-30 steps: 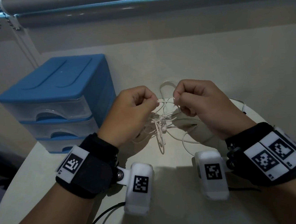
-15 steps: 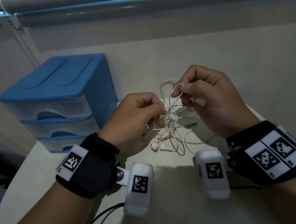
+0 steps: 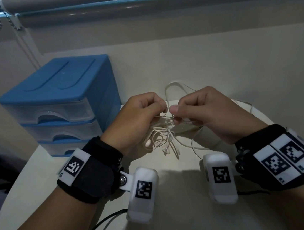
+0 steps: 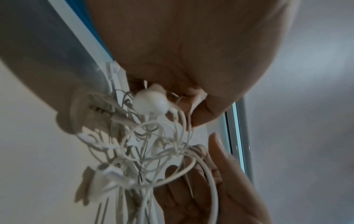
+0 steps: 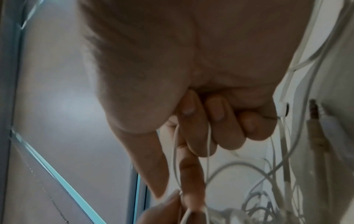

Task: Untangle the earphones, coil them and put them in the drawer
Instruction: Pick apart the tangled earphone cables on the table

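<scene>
Both hands work above the pale rounded tabletop, just short of its 12 o'clock edge. The left hand pinches strands of the tangled white wired earphones between thumb and curled fingers; the right hand does likewise, fingers curled round two thin cords, as the right wrist view confirms. The knot hangs between the hands, with loose loops trailing onto the table beneath. One round white earbud and the metal jack plug sit inside the tangle. The blue plastic three-drawer cabinet stands at 10 o'clock, all drawers closed.

Judgement: untangling is at an early stage. Best practice is to loosen the knot's core rather than pull it taut, then feed the plug or an earbud back through the loops. Hard pulling risks tightening the snarl.
</scene>
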Tool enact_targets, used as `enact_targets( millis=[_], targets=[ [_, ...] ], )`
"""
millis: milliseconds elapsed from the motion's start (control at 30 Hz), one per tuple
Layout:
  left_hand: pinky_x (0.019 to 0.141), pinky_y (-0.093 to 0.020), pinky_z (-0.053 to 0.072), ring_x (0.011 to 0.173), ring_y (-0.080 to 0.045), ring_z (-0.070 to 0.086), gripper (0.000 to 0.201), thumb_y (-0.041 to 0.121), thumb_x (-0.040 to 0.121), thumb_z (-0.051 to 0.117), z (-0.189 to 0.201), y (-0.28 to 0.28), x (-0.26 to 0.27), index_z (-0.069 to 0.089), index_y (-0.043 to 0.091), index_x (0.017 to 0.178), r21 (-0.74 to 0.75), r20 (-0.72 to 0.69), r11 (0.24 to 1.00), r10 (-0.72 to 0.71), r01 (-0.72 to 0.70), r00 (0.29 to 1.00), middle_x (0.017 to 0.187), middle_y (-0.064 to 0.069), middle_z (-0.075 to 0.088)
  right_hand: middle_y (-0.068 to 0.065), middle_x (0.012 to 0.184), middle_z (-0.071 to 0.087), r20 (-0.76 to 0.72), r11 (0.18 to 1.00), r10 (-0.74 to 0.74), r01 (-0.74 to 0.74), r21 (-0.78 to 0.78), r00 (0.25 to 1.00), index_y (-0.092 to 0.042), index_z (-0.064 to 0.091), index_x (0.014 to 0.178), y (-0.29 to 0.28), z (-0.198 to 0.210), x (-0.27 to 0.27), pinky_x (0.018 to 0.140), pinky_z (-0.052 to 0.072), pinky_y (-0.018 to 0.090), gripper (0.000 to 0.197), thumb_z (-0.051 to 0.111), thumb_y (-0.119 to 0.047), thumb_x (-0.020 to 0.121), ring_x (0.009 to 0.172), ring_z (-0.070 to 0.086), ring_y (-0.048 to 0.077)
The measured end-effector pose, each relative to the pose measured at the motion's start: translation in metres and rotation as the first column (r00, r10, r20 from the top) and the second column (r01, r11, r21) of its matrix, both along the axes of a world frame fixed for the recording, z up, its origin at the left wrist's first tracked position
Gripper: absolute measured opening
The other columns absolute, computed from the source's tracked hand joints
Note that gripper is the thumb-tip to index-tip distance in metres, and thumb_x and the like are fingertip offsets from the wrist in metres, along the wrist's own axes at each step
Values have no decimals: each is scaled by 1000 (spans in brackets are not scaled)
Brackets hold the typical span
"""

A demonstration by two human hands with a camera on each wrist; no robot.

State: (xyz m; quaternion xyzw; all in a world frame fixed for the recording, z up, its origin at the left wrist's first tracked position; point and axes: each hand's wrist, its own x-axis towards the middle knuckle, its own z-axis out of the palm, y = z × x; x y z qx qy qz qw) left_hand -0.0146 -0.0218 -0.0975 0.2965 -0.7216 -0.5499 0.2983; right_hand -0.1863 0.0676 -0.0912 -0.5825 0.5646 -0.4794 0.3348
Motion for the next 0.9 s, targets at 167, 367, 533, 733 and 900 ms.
enact_targets(
  millis=[167, 367, 533, 733, 900],
  targets=[
    [52, -29, 31, 47, -15, 37, 19, 20, 103, 57, -2, 0, 0, 64, 12, 87, -30, 6, 999, -34, 35, 999, 54, 0, 49, -12, 42, 52, 107, 998, 57, -56, -13, 993, 13, 66, 94, 0, -2, 0, 46, 33, 5, 17, 58, -1, 99, 36, 45, -2],
    [53, -32, 29, 47, -16, 35, 23, 23, 105, 55, 0, -2, 2, 63, 10, 89, -57, -28, 998, 1, -3, 1000, 50, -1, 45, -7, 67, 60, 63, 979, 68, -54, -194, 996, -1, 70, 95, -4, -4, -2, 58, 35, 10, 14, 57, -5, 101, 54, 44, -1],
    [50, -29, 28, 46, -16, 33, 23, 23, 105, 56, -1, -2, 2, 64, 7, 92, -84, -17, 996, -11, 9, 1000, 50, -2, 43, 19, 70, 49, 126, 965, 100, -65, -253, 987, -11, 71, 94, -6, -4, 1, 59, 23, 40, 15, 57, -14, 100, 64, 30, 30],
    [54, -31, 30, 50, -18, 37, 7, 16, 102, 61, 0, -1, 2, 64, 10, 100, -65, -70, 998, -8, 4, 998, 52, -2, 47, 19, 68, 42, 161, 988, -23, 47, -148, 987, -12, 72, 82, -9, -8, -6, 56, 24, 29, 21, 59, -9, 99, 59, 33, 15],
    [60, -31, 40, 61, -23, 45, 13, 1, 97, 62, 2, -1, 3, 61, 12, 105, -92, -89, 994, -65, 56, 994, 62, -9, 46, 9, 58, 42, 196, 987, -60, 88, -138, 979, -3, 71, 80, -7, -4, -5, 58, 18, 38, 20, 60, -3, 96, 59, 23, 26]
  ],
)
